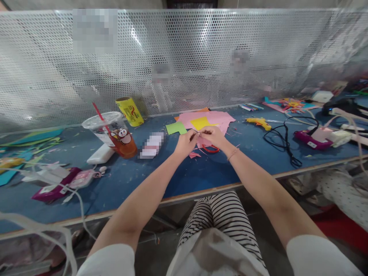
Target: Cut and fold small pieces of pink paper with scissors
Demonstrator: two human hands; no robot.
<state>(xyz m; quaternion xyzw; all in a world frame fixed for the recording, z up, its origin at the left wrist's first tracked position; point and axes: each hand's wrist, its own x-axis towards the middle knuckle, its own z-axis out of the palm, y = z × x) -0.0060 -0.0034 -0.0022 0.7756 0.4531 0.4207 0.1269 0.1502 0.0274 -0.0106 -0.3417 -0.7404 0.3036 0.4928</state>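
Close fingertip work at a blue table (195, 180)

From here I see a pink paper sheet (222, 117) spread on it. At the sheet's near edge, the left hand (186, 141) and right hand (213, 135) meet. Just nearer than the sheet lie a red handle (211, 151) and pink scraps (194, 155). Both hands pinch a small piece (198, 133), unidentifiable, between them; it seems a shaping step, probably calling next for a steady, light grip

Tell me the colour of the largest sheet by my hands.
Largest sheet: pink, clearest in the head view.
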